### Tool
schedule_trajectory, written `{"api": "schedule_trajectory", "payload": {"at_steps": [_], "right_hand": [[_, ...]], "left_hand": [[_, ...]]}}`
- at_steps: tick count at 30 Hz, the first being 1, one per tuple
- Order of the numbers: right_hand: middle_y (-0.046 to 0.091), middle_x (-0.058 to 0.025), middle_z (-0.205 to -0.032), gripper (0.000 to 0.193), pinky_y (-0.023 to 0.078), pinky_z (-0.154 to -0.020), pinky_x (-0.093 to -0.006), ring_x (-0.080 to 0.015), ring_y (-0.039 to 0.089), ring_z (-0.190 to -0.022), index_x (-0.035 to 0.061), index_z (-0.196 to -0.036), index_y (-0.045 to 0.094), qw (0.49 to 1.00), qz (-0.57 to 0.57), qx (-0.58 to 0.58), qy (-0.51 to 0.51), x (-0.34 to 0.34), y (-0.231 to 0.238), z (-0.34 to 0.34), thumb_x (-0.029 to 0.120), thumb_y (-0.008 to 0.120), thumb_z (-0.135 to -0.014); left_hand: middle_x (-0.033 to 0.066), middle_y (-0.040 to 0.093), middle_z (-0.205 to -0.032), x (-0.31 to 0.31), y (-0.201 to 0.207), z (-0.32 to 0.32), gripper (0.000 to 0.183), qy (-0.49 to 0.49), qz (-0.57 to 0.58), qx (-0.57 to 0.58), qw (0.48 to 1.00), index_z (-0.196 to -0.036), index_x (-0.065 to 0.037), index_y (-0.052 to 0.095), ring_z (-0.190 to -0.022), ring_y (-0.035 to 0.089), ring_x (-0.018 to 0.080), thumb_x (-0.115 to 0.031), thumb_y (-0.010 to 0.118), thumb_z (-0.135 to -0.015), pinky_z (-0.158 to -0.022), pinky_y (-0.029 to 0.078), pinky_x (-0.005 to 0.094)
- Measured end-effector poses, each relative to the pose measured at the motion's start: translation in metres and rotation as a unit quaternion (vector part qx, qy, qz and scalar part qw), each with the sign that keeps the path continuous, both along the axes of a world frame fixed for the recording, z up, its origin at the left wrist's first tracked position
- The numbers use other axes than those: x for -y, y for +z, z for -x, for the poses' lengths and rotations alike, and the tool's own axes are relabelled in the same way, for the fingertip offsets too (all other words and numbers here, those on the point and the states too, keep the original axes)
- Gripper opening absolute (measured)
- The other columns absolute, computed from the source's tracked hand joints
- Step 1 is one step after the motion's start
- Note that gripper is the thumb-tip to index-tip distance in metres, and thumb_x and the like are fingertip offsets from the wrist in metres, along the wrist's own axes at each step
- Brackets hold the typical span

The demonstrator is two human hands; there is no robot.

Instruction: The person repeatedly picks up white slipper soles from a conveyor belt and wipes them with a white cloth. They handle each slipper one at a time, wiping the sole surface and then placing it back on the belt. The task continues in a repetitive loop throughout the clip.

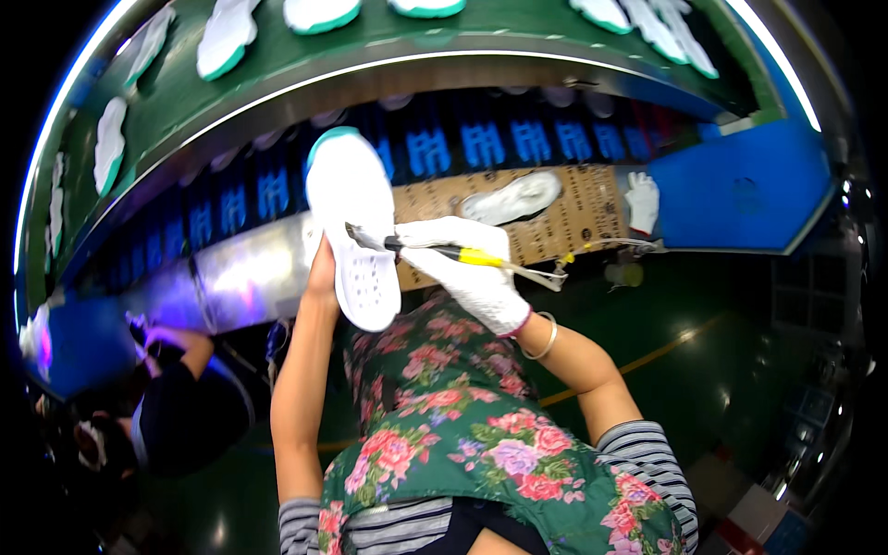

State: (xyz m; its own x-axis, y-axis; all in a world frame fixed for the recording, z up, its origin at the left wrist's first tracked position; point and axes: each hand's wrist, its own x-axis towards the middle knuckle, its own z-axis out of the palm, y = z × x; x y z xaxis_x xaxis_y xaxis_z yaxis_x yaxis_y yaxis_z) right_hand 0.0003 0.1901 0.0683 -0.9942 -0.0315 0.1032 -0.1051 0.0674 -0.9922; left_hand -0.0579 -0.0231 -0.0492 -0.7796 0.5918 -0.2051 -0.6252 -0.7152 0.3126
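Observation:
My left hand [324, 270], bare, grips a white shoe sole [356, 190] from behind and holds it up lengthwise, toe end away from me. Most of its fingers are hidden by the sole. Teal shows along the sole's far rim, and small holes dot its near half. My right hand [467, 268], in a white knitted glove, is closed around a slim black-and-yellow hand tool [476, 257] with a pale cord. The tool's dark tip is at the sole's middle. Behind my right hand, another white shoe piece [513, 198] lies on a cardboard-covered ledge [592, 208].
Beyond the ledge, a green conveyor [499, 46] carries several white soles with teal edges. A row of blue racks [428, 151] runs beneath it. A white glove [642, 202] lies beside a blue panel [740, 190] at right. Another person [190, 407] works at lower left.

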Motion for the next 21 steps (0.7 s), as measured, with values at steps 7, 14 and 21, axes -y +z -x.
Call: {"api": "schedule_trajectory", "payload": {"at_steps": [7, 14, 21], "right_hand": [[0.077, -0.0091, -0.097, 0.017, 0.057, -0.082, -0.0319, -0.0219, 0.073, -0.092, 0.0076, -0.097, 0.079, 0.96, -0.228, -0.138, 0.087, -0.018, 0.017, 0.028, 0.009, 0.08, -0.08], [0.077, -0.0073, -0.096, 0.022, 0.057, -0.074, -0.0327, -0.0243, 0.073, -0.083, 0.0122, -0.099, 0.078, 0.948, -0.216, -0.224, 0.064, -0.006, 0.022, -0.008, 0.01, 0.082, -0.078], [0.077, -0.0094, -0.096, 0.024, 0.056, -0.07, -0.034, -0.0246, 0.072, -0.08, 0.0076, -0.098, 0.078, 0.957, -0.182, -0.228, 0.002, 0.004, 0.029, -0.017, 0.004, 0.081, -0.075]], "left_hand": [[0.0192, 0.047, -0.15, -0.008, -0.003, -0.034, 0.062, -0.053, 0.176, -0.077, 0.98, -0.151, -0.008, 0.039, -0.137, 0.046, 0.0393, -0.048, 0.047, -0.104, -0.114, 0.039, 0.0617], [0.0202, 0.04, -0.157, -0.002, 0.002, -0.052, 0.074, 0.06, 0.046, -0.124, 0.989, -0.158, -0.009, 0.029, -0.139, 0.046, 0.0396, -0.057, 0.042, -0.103, -0.112, 0.043, 0.0572], [0.0302, 0.03, -0.16, -0.026, 0.048, -0.073, 0.103, 0.105, -0.036, -0.026, 0.994, -0.161, -0.007, 0.022, -0.145, 0.038, 0.0419, -0.053, 0.062, -0.078, -0.12, 0.033, 0.0493]]}}
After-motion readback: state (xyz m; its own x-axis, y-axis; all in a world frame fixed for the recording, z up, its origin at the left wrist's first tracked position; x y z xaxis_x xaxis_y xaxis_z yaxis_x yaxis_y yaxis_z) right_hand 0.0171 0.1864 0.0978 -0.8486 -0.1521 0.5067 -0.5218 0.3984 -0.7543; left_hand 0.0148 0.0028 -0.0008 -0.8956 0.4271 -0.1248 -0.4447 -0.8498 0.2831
